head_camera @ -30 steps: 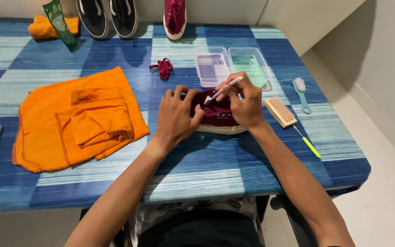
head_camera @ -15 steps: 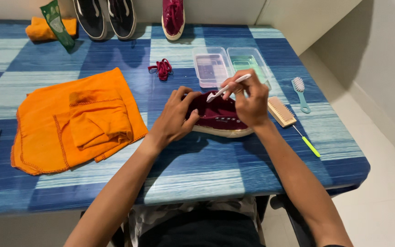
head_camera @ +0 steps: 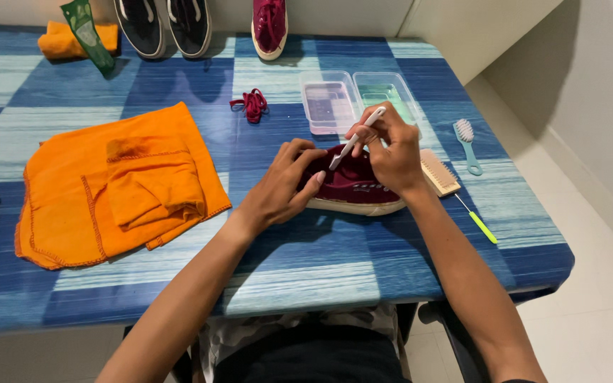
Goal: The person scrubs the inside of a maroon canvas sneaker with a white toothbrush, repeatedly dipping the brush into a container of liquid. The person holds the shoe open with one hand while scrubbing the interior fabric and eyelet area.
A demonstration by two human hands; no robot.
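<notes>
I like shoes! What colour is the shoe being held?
Dark maroon fabric shoe with a pale sole, seen in the head view.

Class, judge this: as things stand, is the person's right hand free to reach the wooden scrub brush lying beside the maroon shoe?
Probably not right away: the right hand grips a thin white brush over the maroon shoe. The wooden scrub brush lies just beside that wrist, with nothing between them.

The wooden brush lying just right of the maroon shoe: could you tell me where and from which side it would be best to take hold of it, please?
Probably by the long sides of its wooden block, coming from above. The wooden brush lies flat on the table with its back up and its long edges exposed. Approach from the right, since the right hand and maroon shoe crowd its left end.
</notes>
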